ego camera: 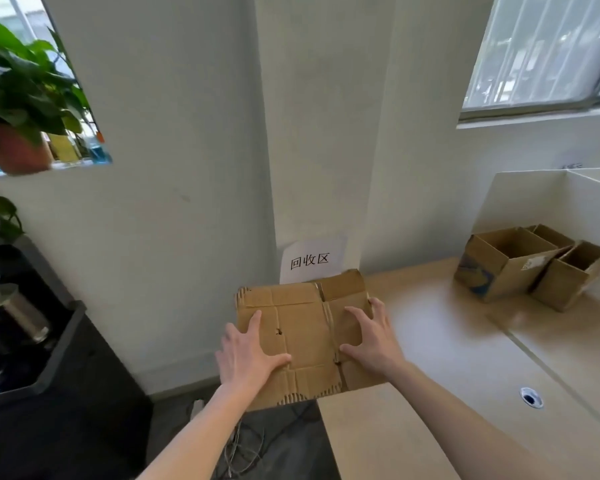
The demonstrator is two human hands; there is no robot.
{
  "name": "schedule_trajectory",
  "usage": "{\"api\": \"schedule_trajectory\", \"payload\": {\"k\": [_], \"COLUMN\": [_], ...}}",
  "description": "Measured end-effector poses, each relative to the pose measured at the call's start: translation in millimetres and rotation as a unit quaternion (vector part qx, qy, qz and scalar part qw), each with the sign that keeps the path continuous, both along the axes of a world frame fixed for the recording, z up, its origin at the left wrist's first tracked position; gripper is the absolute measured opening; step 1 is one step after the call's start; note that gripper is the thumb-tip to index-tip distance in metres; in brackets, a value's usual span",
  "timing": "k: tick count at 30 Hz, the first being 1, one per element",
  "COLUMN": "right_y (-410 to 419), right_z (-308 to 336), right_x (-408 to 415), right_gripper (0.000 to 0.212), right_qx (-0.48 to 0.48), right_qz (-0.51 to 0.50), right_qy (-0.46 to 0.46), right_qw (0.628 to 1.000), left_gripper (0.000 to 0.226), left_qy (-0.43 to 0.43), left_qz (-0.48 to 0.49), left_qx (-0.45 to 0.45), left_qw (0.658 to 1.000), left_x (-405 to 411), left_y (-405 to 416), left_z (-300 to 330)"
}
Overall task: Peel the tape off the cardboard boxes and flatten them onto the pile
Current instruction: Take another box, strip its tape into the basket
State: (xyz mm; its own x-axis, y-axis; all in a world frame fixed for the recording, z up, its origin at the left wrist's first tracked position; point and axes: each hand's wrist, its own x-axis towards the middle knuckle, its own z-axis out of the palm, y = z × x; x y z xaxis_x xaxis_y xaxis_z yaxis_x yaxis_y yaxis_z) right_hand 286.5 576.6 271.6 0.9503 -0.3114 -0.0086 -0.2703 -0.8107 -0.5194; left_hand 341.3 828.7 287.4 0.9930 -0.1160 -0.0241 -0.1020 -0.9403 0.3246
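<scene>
Flattened box (302, 334): matt brown corrugated cardboard, ragged edges. Desk (465, 358): smooth beige, slight sheen. Sign (310, 259): white paper. Canister (21, 311), left: brushed metal.

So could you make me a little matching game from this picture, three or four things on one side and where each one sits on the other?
Things:
1. flattened cardboard
2. open boxes
3. paper sign
4. potted plant

Places:
A. on the window ledge, upper left
B. far right of the table
C. under both hands, left hand and right hand
D. against the wall behind the cardboard

Pairs: 1-C, 2-B, 3-D, 4-A
</scene>
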Motion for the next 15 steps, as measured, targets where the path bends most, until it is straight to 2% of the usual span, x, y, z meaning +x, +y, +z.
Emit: {"api": "schedule_trajectory", "payload": {"k": [9,15], "right_y": [-51,-135], "right_z": [-21,-81], "right_x": [89,188], "right_gripper": [0.083,0.082], "right_qx": [-0.019,-0.005], "right_qz": [-0.037,-0.035], "right_qy": [0.065,0.091], "right_qw": [0.997,0.995], "left_gripper": [0.117,0.114], "left_qy": [0.051,0.076], "left_qz": [-0.058,-0.064], "left_qx": [-0.026,-0.005], "left_qw": [0.997,0.995], "left_x": [110,199], "left_y": [-55,-129], "left_z": [-42,-106]}}
